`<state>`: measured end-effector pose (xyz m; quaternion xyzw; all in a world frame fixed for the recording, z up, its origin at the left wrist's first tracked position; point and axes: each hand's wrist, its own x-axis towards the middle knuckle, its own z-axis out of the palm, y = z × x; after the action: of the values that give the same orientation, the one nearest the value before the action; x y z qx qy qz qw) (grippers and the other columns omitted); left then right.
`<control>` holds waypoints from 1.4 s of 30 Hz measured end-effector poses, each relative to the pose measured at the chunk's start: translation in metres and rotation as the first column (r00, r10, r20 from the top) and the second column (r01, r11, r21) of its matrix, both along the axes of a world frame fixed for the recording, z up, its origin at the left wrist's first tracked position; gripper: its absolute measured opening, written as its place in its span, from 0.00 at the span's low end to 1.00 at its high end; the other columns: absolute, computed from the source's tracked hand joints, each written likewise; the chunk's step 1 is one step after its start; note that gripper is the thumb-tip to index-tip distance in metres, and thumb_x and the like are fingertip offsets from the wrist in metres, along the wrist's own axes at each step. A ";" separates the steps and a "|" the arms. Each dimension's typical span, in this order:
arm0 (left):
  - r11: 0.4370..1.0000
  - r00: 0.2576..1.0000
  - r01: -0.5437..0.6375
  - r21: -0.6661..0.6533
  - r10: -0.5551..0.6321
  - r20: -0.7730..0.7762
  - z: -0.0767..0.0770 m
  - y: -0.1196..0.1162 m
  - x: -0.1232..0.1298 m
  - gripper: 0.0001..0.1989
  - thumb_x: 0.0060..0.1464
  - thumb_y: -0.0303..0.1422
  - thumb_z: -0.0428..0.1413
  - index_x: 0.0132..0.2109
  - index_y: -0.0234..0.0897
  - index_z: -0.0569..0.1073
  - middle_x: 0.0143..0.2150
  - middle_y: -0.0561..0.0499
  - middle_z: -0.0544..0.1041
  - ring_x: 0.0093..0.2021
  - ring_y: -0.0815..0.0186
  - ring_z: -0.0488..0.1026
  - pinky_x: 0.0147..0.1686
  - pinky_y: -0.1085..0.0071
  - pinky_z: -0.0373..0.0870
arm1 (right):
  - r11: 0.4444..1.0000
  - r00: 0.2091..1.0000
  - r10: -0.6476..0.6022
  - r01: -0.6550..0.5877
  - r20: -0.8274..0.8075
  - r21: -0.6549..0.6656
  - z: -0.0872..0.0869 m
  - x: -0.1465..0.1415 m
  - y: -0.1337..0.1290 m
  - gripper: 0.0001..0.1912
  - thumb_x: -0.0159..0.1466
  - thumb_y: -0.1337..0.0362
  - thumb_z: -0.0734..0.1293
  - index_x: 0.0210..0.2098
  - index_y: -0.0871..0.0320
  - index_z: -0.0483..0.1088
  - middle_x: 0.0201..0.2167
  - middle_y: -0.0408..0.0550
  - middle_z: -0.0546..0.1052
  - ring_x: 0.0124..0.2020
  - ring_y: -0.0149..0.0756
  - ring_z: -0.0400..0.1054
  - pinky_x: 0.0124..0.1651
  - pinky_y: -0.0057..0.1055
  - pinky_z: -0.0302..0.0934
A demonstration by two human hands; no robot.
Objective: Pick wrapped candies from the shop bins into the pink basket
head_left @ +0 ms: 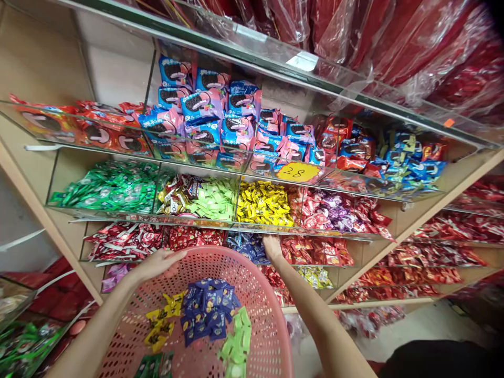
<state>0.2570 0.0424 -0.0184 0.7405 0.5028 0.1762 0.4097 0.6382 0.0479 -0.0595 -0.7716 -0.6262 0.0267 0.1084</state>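
Note:
My left hand (pixel 159 264) grips the rim of a pink perforated basket (pixel 275 315), its fingers over the upper left edge. Inside the basket lie dark blue packets (pixel 208 310), yellow packets (pixel 159 325), light green packets (pixel 237 338) and dark green packets (pixel 153 366) in separate piles. Beyond the basket's far rim, my right hand (pixel 271 247) reaches into a shelf compartment of dark blue packets (pixel 248 248). Its fingertips are hidden there, so whether it holds anything does not show.
Above are compartments of green (pixel 114 184), yellow (pixel 263 203) and purple-and-red sweets (pixel 334 211), then blue-pink cookie packs (pixel 202 107) behind a clear ledge with a "28" label (pixel 298 171). Red plastic-wrapped goods (pixel 374 37) fill the top. More red packets (pixel 437 254) stand right.

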 end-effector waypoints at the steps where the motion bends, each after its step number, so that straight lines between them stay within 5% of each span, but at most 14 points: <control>1: 1.000 1.000 0.005 0.012 -0.006 0.003 -0.001 0.001 0.001 0.25 0.44 0.56 0.46 0.20 0.37 0.61 0.17 0.55 0.61 0.22 0.67 0.60 0.24 0.74 0.53 | 0.999 0.998 -0.013 0.015 -0.057 0.032 0.000 0.000 -0.003 0.16 0.59 0.78 0.55 0.44 0.65 0.65 0.46 0.67 0.67 0.46 0.44 0.65 0.48 0.38 0.56; 6: 1.000 1.000 0.016 0.026 -0.015 -0.021 -0.010 0.009 0.007 0.25 0.45 0.55 0.46 0.20 0.36 0.60 0.17 0.55 0.62 0.21 0.68 0.60 0.24 0.74 0.52 | 0.989 0.896 -0.007 0.073 -0.444 0.130 -0.011 -0.005 -0.021 0.10 0.62 0.68 0.56 0.42 0.62 0.63 0.46 0.59 0.66 0.41 0.39 0.67 0.43 0.35 0.61; 12: 0.999 0.999 0.029 0.022 -0.029 -0.014 -0.006 0.006 0.020 0.26 0.44 0.56 0.46 0.20 0.36 0.60 0.17 0.56 0.60 0.20 0.69 0.59 0.23 0.75 0.51 | 0.996 0.530 0.056 0.033 -0.846 0.086 -0.024 -0.008 -0.041 0.18 0.58 0.51 0.60 0.36 0.61 0.62 0.26 0.45 0.70 0.23 0.29 0.67 0.26 0.27 0.63; 17: 1.000 1.000 0.020 -0.015 -0.020 0.019 0.002 0.002 0.032 0.24 0.41 0.55 0.49 0.23 0.35 0.68 0.19 0.54 0.65 0.23 0.66 0.62 0.23 0.74 0.53 | 0.995 0.269 0.085 0.026 -0.959 0.096 -0.016 -0.015 -0.060 0.24 0.49 0.45 0.66 0.32 0.60 0.63 0.21 0.40 0.69 0.20 0.25 0.65 0.26 0.24 0.62; 24: 0.999 0.999 0.039 0.000 -0.039 -0.002 0.003 0.003 0.035 0.26 0.40 0.56 0.48 0.25 0.35 0.68 0.19 0.55 0.63 0.24 0.66 0.62 0.26 0.74 0.55 | 0.996 -0.036 0.075 0.044 -0.997 0.073 0.006 -0.019 -0.090 0.20 0.45 0.52 0.71 0.28 0.60 0.65 0.18 0.38 0.69 0.17 0.23 0.62 0.24 0.21 0.57; 32: 0.998 0.998 0.057 0.004 -0.057 0.007 -0.001 0.006 0.038 0.25 0.43 0.55 0.48 0.23 0.35 0.65 0.19 0.55 0.61 0.23 0.68 0.59 0.25 0.75 0.53 | 0.990 -0.001 0.130 0.058 -0.991 0.130 0.025 -0.007 -0.122 0.15 0.49 0.56 0.70 0.30 0.60 0.66 0.21 0.39 0.71 0.22 0.23 0.64 0.28 0.21 0.60; 37: 0.997 0.997 0.075 0.017 -0.074 -0.025 -0.009 0.014 0.038 0.23 0.45 0.53 0.47 0.24 0.35 0.64 0.19 0.56 0.59 0.21 0.70 0.56 0.24 0.76 0.50 | 0.962 0.179 0.261 0.036 -0.949 0.271 0.054 -0.016 -0.140 0.14 0.53 0.56 0.68 0.32 0.59 0.66 0.24 0.42 0.72 0.26 0.28 0.66 0.31 0.25 0.62; 42: 0.997 0.995 0.082 -0.006 -0.082 -0.051 0.000 0.010 0.045 0.23 0.45 0.52 0.48 0.24 0.35 0.65 0.20 0.56 0.60 0.22 0.70 0.57 0.25 0.76 0.50 | 0.905 0.337 0.406 -0.022 -0.849 0.425 0.081 -0.048 -0.148 0.11 0.57 0.57 0.64 0.35 0.59 0.64 0.24 0.42 0.72 0.25 0.29 0.67 0.31 0.28 0.64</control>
<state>0.3021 0.0527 -0.0182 0.7641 0.4825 0.1391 0.4049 0.5903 -0.0999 0.0212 -0.4994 -0.5480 0.3603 0.5661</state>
